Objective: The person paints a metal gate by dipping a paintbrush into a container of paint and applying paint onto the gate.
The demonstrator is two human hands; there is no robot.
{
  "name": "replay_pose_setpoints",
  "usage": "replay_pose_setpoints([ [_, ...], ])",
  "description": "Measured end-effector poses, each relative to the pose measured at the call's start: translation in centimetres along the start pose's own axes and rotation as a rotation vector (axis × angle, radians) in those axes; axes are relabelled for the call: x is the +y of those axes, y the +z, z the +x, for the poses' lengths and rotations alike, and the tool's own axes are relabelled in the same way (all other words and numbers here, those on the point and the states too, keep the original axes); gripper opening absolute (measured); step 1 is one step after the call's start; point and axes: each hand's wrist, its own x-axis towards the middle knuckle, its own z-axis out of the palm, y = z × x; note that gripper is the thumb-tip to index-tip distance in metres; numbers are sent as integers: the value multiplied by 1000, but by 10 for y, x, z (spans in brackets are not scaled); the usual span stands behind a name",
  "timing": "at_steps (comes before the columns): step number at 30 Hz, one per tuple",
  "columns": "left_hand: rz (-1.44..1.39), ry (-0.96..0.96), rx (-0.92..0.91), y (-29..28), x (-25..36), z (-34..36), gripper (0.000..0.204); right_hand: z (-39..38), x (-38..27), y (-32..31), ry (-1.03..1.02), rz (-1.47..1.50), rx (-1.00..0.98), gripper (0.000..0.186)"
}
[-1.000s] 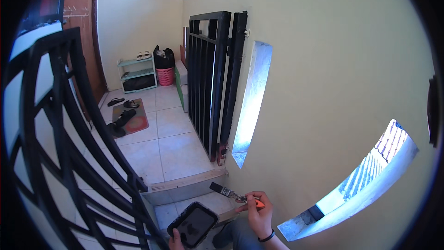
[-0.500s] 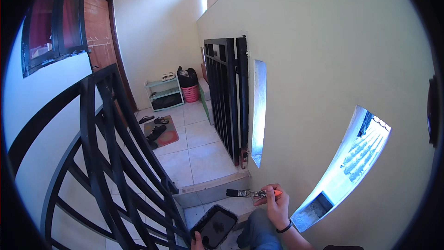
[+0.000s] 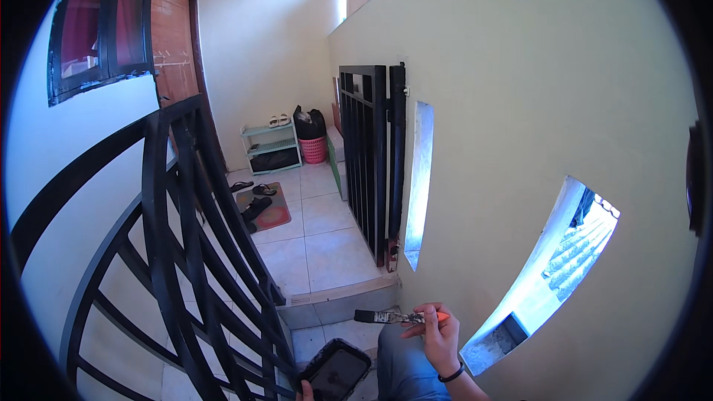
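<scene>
We note left hand [image 3: 305, 392] clamped on tray [image 3: 319, 360]; right hand [image 3: 441, 340], right of tray, pinching brush [image 3: 388, 317] by handle. Hands apart. Railing [image 3: 154, 223] left of tray.

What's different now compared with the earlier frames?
The view has swung up and left, bringing more of the window in. The paintbrush, slanting at first with bristles higher, now lies nearly level in view. Nothing was newly taken or let go: the right hand keeps the brush, the left hand the black tray.
</scene>
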Motion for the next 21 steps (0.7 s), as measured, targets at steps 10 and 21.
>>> replay_pose_setpoints([
  [10,137,98,99,9,7,17,78,28,-1,5,60,151,-20,37],
  [21,-100,-26,174,17,22,75,63,76,15,45,132,112,-154,34],
])
